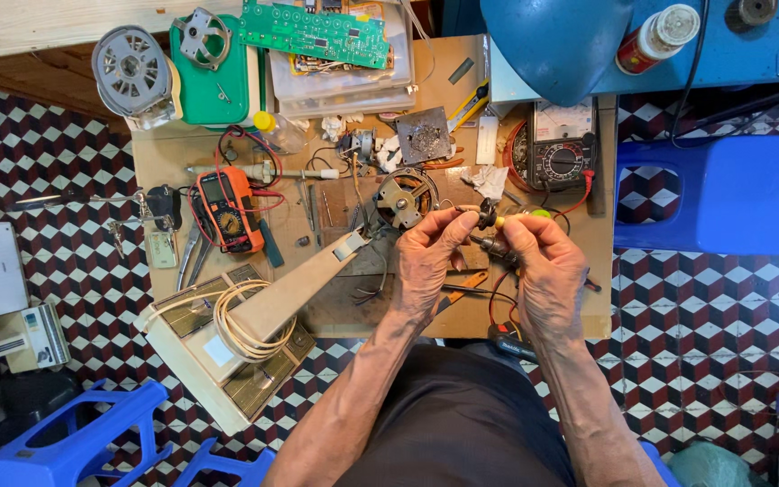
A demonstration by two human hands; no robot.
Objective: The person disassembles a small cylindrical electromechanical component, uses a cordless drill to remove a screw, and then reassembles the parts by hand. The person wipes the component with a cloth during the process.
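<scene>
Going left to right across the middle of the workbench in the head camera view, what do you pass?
Orange handheld multimeter → round metal motor with copper windings → left hand → right hand; both hands pinch a small dark part.

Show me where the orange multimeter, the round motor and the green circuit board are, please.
orange multimeter [225, 209], head view, on its body below the screen.
round motor [405, 198], head view, on its centre.
green circuit board [315, 33], head view, on its middle.

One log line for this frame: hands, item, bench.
left hand: pinches small black part | right hand: holds dark part | motor on bench
</scene>
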